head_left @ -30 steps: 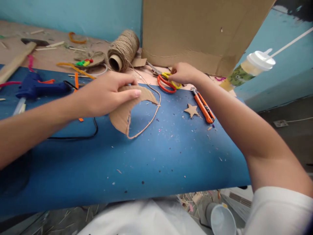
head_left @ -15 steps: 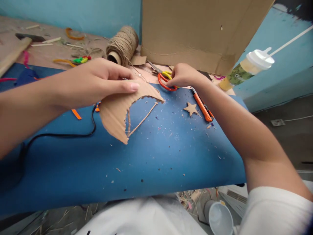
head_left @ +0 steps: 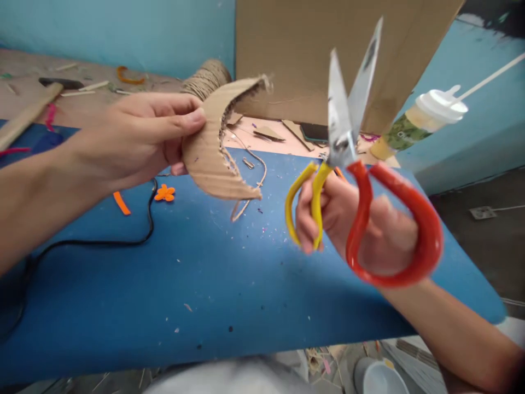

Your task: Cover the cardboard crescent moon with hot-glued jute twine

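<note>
Blue-topped bench (head_left: 213,284) below: left hand (head_left: 135,137) pinches the crescent cardboard cutout (head_left: 213,148) clear of it at 10 o'clock, ragged inner edge toward the scissors (head_left: 353,164), which the right hand (head_left: 361,230) grips at 3 o'clock, blades spread upward, likely for trimming.

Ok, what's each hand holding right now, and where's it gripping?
The left hand pinches the cardboard crescent at its outer curved edge. The right hand holds the scissors by the handles, blades open, pointing up.
</note>
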